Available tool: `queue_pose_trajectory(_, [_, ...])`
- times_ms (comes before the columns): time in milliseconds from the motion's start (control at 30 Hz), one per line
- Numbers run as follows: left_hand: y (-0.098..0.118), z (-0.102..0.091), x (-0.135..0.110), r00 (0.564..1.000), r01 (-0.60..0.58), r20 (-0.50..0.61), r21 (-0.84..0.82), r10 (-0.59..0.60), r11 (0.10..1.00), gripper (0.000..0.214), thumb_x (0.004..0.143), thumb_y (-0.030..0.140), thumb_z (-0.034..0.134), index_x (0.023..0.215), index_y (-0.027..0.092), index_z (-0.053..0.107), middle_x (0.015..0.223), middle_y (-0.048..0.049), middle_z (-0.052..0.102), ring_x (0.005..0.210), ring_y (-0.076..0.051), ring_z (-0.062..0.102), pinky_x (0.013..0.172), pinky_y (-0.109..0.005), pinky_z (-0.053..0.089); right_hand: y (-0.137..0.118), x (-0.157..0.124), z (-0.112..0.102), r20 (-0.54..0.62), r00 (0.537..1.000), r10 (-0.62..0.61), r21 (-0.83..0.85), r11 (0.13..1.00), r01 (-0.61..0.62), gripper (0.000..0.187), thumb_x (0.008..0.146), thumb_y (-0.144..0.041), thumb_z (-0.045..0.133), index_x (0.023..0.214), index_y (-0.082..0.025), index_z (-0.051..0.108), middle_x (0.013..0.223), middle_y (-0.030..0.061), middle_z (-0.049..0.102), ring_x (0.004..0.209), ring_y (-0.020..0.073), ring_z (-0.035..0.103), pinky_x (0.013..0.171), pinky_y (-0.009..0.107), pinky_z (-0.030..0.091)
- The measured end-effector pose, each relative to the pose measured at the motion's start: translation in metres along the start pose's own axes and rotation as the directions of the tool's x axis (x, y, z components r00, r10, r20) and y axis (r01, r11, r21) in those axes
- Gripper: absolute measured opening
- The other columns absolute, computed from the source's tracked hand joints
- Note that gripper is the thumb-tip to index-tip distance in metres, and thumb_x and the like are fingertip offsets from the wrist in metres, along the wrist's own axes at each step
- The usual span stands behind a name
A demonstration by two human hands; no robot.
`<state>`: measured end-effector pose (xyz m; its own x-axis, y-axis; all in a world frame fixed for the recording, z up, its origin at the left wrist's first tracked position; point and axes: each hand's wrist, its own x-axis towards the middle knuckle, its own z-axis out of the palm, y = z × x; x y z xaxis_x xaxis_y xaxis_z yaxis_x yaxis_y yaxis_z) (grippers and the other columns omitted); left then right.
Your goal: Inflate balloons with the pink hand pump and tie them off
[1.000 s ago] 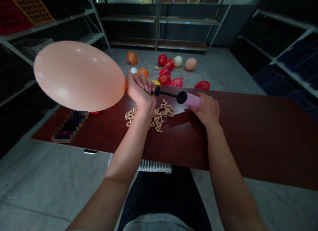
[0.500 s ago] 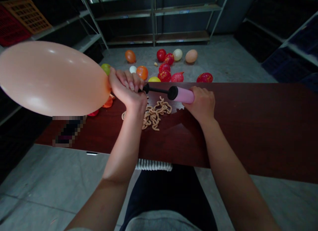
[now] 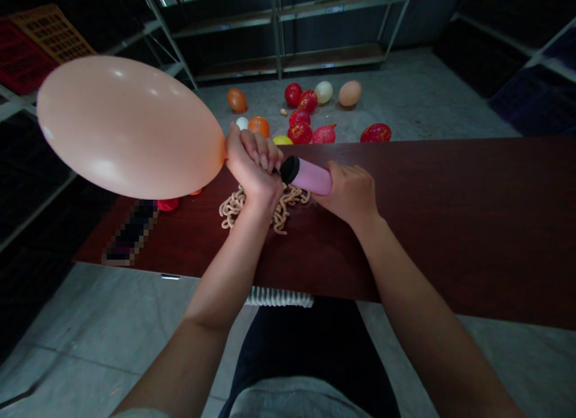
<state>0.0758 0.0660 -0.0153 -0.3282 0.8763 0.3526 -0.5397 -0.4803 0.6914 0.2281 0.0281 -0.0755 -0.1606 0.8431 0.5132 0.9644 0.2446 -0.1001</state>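
Observation:
A large peach balloon (image 3: 130, 127) stretches out to the left, inflated. Its neck end is in my left hand (image 3: 255, 166), which is closed around it and around the end of a balloon pump. Wrapped about the pink barrel of the hand balloon pump (image 3: 310, 176) is my right hand (image 3: 351, 193), also closed. The pump's black collar sits against the left hand's fingers, and its rod is hidden. Below the left hand, a heap of beige long, curly uninflated balloons (image 3: 233, 208) lies on the dark red table (image 3: 315, 262).
Beneath the balloon, a red piece (image 3: 168, 204) and a blurred-out dark object (image 3: 132, 232) lie on the table. Beyond the table, several red balloons (image 3: 300, 133), an orange balloon (image 3: 236, 99) and a peach balloon (image 3: 350, 94) rest on the floor. Metal shelves (image 3: 333, 55) stand behind.
My right hand has pushed the pump barrel left, up to my left hand, so the black rod no longer shows. The balloon and left hand appear shifted right in view.

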Motion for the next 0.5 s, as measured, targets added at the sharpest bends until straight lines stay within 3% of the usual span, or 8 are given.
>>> queue_pose_trajectory(267, [0.0, 0.004, 0.0, 0.995, 0.043, -0.084, -0.034, -0.046, 0.999, 0.058, 0.092, 0.07, 0.036, 0.059, 0.024, 0.028, 0.046, 0.0044, 0.018, 0.038, -0.012, 0.021, 0.041, -0.029, 0.022, 0.004, 0.001, 0.009, -0.015, 1.0, 0.02, 0.012, 1.0, -0.02, 0.038, 0.081, -0.052, 0.057, 0.097, -0.017, 0.062, 0.086, 0.0117, 0.07, 0.084, 0.0273, 0.063, 0.074, 0.035, 0.037])
queue_pose_trajectory(500, [0.004, 0.008, -0.002, 0.997, 0.025, -0.074, -0.065, -0.03, 0.998, 0.057, 0.096, 0.067, 0.032, 0.059, 0.023, 0.021, 0.049, 0.0053, 0.015, 0.037, -0.01, 0.017, 0.039, -0.027, 0.02, 0.008, 0.004, 0.011, -0.022, 0.998, 0.053, 0.005, 0.999, -0.052, 0.041, 0.081, -0.053, 0.058, 0.102, -0.018, 0.064, 0.091, 0.0107, 0.071, 0.087, 0.0283, 0.063, 0.076, 0.037, 0.038])
